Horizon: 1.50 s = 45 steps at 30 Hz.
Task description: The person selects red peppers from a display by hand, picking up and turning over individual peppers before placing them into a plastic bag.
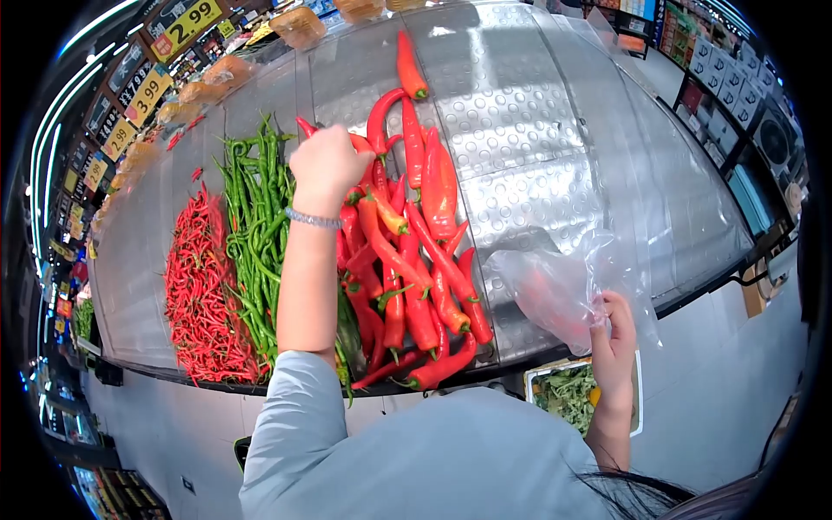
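Note:
My left hand (pixel 329 165), with a beaded bracelet on the wrist, is closed around a red chili pepper (pixel 305 126) above the far part of the pepper pile. Red shows on both sides of the fist; the rest is hidden by the fingers. Below and beside it lie large red chili peppers (pixel 416 316), heaped on the metal counter (pixel 520 156). My right hand (pixel 614 334) pinches the edge of a clear plastic bag (pixel 563 295) at the counter's front edge. A faint red shape shows through the bag.
Long green chilies (pixel 256 217) and small red chilies (pixel 204 295) lie in rows at the left. A white crate (pixel 637 407) with leafy scraps stands on the floor below the right hand. Price signs (pixel 186 26) and wrapped trays (pixel 297 28) line the far left.

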Tool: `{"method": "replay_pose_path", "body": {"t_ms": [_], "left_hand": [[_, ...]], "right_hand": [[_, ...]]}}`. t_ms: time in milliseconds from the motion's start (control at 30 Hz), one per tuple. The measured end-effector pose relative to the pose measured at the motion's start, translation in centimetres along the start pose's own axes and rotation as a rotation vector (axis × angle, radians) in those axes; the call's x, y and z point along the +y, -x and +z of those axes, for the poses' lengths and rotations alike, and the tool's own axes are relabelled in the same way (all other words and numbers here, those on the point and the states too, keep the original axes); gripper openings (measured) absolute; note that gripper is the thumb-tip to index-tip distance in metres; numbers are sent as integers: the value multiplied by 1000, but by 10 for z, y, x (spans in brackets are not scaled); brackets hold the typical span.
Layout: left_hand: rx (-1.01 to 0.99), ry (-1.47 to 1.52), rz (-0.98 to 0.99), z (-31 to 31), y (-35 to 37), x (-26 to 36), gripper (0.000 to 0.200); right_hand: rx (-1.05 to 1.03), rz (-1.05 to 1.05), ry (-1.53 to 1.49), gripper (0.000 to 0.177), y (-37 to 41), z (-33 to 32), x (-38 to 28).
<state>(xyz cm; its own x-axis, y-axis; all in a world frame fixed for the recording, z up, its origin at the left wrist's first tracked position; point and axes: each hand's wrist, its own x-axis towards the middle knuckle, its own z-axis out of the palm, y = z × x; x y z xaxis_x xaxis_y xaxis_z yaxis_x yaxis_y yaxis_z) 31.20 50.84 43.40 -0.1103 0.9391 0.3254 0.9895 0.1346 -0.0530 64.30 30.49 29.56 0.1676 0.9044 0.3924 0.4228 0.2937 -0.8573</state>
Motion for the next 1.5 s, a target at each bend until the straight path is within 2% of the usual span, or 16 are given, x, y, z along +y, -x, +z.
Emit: {"method": "replay_pose_path", "body": {"t_ms": [67, 233, 400, 467, 600, 700, 800, 900, 1000, 1033, 1133, 1267, 1333, 1433, 1467, 1500], "left_hand": [[72, -44, 144, 0, -47, 9, 41], [157, -152, 515, 84, -138, 51, 49], [263, -131, 631, 126, -184, 52, 52], [220, -172, 630, 104, -172, 54, 52], [242, -181, 625, 107, -178, 48, 44], [588, 144, 552, 94, -177, 26, 35], [546, 792, 159, 49, -161, -2, 33], [522, 2116, 117, 13, -127, -18, 37], [245, 2532, -119, -14, -69, -49, 40], [137, 2627, -104, -16, -54, -57, 41], [-63, 2900, 114, -14, 6, -77, 40], [-95, 3130, 207, -5, 67, -81, 40], [-99, 3190, 141, -2, 87, -81, 40], [-52, 3240, -35, 4, 107, -82, 41], [-79, 3328, 5, 6, 113, -84, 40], [33, 3289, -150, 4, 119, -83, 40]], "right_hand": [[10, 12, 2, 12, -2, -2, 2], [18, 33, 21, 12, -3, -5, -1], [48, 34, 76, 13, 1, -9, -2], [60, 63, 76, 12, 5, -9, -3], [56, 66, 64, 11, 6, -6, -5], [45, 52, 82, 10, 7, -6, -6], [34, 48, 87, 11, 8, -3, -3], [11, 47, 58, 14, 5, 3, 0], [-21, 35, 10, 16, 2, 10, 4], [-25, 24, 6, 15, 1, 12, 6], [-50, -32, -38, 15, -3, 15, 11], [-58, -109, -107, 15, -11, 16, 7], [-47, -116, -151, 19, -15, 18, 5], [-60, -66, -211, 12, -17, 18, -5], [-77, -87, -207, 11, -16, 18, -7], [-89, -111, -203, 11, -16, 18, -8]]}}
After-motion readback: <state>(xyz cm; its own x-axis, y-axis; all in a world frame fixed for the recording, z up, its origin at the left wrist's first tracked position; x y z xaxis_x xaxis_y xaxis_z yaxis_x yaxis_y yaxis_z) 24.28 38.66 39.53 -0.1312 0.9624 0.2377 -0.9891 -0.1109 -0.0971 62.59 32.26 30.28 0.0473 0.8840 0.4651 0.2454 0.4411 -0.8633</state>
